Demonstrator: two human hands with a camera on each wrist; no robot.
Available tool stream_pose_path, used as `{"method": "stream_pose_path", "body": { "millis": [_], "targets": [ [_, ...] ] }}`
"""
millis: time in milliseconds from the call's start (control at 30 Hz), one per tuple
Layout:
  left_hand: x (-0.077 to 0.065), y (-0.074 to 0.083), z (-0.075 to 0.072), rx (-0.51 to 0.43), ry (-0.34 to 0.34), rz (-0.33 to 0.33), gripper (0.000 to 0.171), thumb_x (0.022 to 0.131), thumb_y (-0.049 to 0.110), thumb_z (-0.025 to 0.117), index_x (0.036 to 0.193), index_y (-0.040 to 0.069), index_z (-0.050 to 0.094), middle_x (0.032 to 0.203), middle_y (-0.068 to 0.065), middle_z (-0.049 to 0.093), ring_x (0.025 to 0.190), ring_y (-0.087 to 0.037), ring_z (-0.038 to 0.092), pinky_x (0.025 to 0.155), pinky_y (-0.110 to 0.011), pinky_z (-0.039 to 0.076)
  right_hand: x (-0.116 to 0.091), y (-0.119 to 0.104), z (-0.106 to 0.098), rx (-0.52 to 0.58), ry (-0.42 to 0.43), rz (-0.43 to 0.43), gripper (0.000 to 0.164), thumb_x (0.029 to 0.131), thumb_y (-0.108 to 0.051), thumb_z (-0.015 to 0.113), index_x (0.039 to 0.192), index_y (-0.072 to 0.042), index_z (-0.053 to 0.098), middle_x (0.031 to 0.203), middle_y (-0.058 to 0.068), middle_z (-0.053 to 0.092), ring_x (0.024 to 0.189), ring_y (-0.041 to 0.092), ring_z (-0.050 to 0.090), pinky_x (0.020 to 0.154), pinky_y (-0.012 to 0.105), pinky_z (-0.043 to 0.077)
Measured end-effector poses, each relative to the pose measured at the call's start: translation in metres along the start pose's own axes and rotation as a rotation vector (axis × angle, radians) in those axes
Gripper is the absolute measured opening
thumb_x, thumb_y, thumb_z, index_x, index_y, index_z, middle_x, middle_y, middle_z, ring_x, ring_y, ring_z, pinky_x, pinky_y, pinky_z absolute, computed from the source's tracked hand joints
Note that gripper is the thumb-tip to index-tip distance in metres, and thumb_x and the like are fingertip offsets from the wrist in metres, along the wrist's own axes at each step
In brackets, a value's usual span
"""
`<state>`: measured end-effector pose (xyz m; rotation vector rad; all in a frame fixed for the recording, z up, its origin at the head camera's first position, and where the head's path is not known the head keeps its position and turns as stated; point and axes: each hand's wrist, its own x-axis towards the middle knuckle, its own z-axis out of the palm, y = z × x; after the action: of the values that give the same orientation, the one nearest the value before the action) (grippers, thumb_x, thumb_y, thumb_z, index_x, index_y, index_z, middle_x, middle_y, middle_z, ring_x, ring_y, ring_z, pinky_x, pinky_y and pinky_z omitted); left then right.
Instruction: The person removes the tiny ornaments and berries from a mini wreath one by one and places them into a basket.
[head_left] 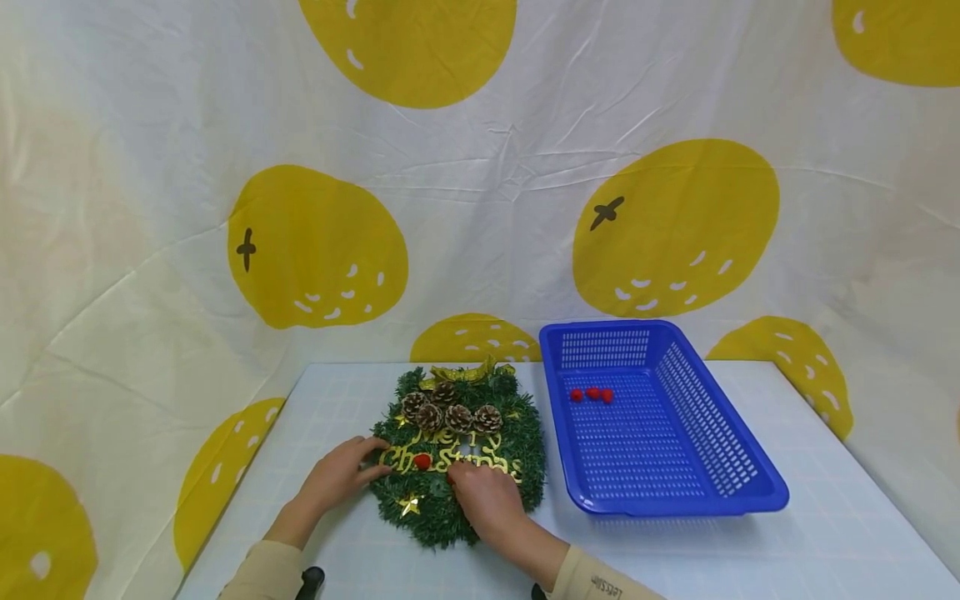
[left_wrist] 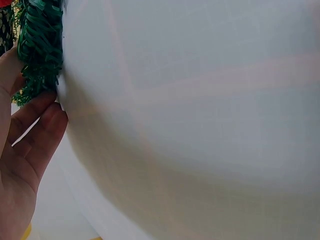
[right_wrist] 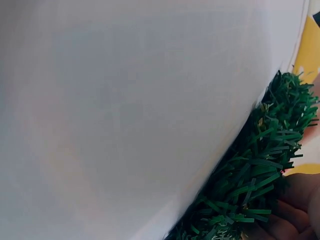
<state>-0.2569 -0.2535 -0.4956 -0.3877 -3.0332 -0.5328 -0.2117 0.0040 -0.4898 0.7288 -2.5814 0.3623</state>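
Note:
A green Christmas wreath (head_left: pixel 442 529) lies on the table, with gold "Merry Christmas" lettering, pine cones (head_left: pixel 459 418), a gold bow (head_left: pixel 468 373) and gold stars (head_left: pixel 409 505). One small red ball (head_left: pixel 422 461) sits among the lower letters. My left hand (head_left: pixel 341 477) holds the wreath's left edge, its fingertips (left_wrist: pixel 56 117) right at the underside near the table. Over the lower right of the lettering, my right hand (head_left: pixel 489 502) has curled fingers and pinches another small red ball (head_left: pixel 451 477), mostly hidden by the hand. Tinsel (right_wrist: pixel 255 175) covers part of those fingers in the right wrist view.
A blue plastic basket (head_left: pixel 678 506) stands right of the wreath, holding three small red balls (head_left: pixel 592 393) near its left wall. The table (head_left: pixel 337 408) has a pale checked cover. Behind it hangs a white cloth (head_left: pixel 480 233) printed with big yellow fruit.

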Motion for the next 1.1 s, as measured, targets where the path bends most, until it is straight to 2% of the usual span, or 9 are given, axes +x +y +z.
{"method": "stream_pose_path", "body": {
  "millis": [300,400,533,667,933,1100],
  "targets": [
    [0.001,-0.002,0.001,0.001,0.003,0.000,0.036,0.078,0.045,0.068,0.109,0.026,0.062,0.093,0.006,0.060,0.081,-0.009,0.057,0.069,-0.033,0.049,0.000,0.001,-0.003,0.050,0.070,-0.040,0.020,0.080,-0.007,0.066,0.068,-0.021,0.059,0.059,-0.008,0.054,0.039,0.003,0.039,0.034,0.018,0.023],
    [0.001,-0.002,0.001,0.003,-0.003,-0.004,0.036,0.078,0.045,0.068,0.109,0.027,0.062,0.094,0.006,0.060,0.081,-0.009,0.057,0.070,-0.033,0.049,0.000,0.002,-0.005,0.088,0.024,-0.021,0.016,0.081,-0.007,0.066,0.073,-0.021,0.064,0.064,-0.008,0.061,0.044,0.003,0.047,0.037,0.019,0.031],
    [0.001,-0.001,0.000,0.001,-0.005,-0.003,0.036,0.078,0.044,0.068,0.109,0.026,0.062,0.093,0.005,0.060,0.080,-0.009,0.057,0.069,-0.033,0.049,0.003,0.005,-0.007,0.167,-0.079,0.033,0.012,0.083,-0.009,0.066,0.085,-0.021,0.070,0.073,-0.008,0.068,0.054,0.003,0.057,0.046,0.019,0.043],
    [0.001,0.000,0.000,0.001,-0.001,0.004,0.036,0.078,0.044,0.068,0.109,0.026,0.062,0.092,0.006,0.060,0.080,-0.009,0.056,0.069,-0.033,0.048,0.005,0.008,-0.009,0.245,-0.142,0.082,0.012,0.083,-0.011,0.067,0.091,-0.020,0.071,0.079,-0.007,0.070,0.064,0.002,0.062,0.056,0.019,0.049],
    [0.000,0.000,-0.001,-0.007,-0.011,0.006,0.037,0.079,0.044,0.068,0.110,0.026,0.062,0.091,0.005,0.059,0.079,-0.010,0.057,0.068,-0.033,0.049,0.006,0.011,-0.014,0.328,-0.159,0.108,0.013,0.086,-0.013,0.065,0.096,-0.018,0.071,0.079,-0.006,0.069,0.061,0.000,0.058,0.057,0.018,0.048],
    [-0.001,0.000,-0.001,0.003,-0.005,0.014,0.037,0.079,0.045,0.067,0.110,0.025,0.062,0.090,0.006,0.059,0.079,-0.010,0.057,0.068,-0.034,0.049,0.006,0.011,-0.018,0.348,-0.152,0.121,0.018,0.085,-0.013,0.065,0.102,-0.015,0.071,0.084,-0.003,0.071,0.065,0.003,0.061,0.058,0.019,0.049]
  ]
}}
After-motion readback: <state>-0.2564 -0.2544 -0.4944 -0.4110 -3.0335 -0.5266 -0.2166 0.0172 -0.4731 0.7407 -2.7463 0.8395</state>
